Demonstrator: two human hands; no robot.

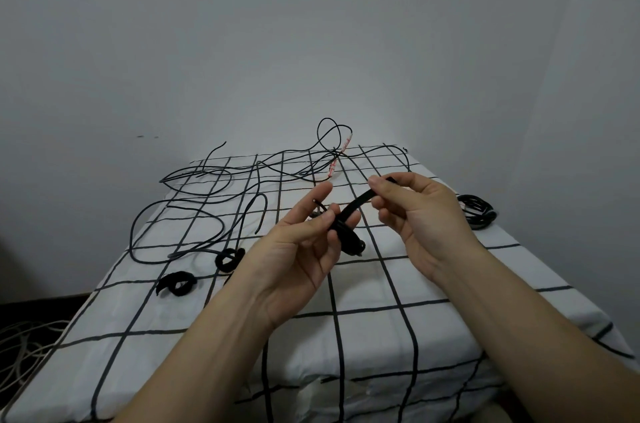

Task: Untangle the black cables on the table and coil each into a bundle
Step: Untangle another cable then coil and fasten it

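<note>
Because the strap must go tight around the coil, I hold both in the air above the table [381, 336] and not on its checked cloth, where nothing could pass underneath. Beyond my hands, and mostly to the far left of them, the loose black cables [194, 180] lie in wide crossing loops. I judge these are not yet sorted, so the larger part of the work waits there. To the right of my right hand, near the table edge, one finished coil [477, 212] lies apart, I think so that it cannot mix with the loose ones. Below and left of my left hand, two rolled straps [228, 258] lie within easy reach, probably for the next bundles. My left hand [304, 249] pinches the small bundle [348, 239] between thumb and curled fingers, so that its turns cannot spring open; the index finger stands out straight and touches nothing. My right hand [419, 214] pinches the free end of the black strap [360, 201] between thumb and first finger and holds it stretched up and away from the bundle, so I judge that wrapping is the step in hand.
</note>
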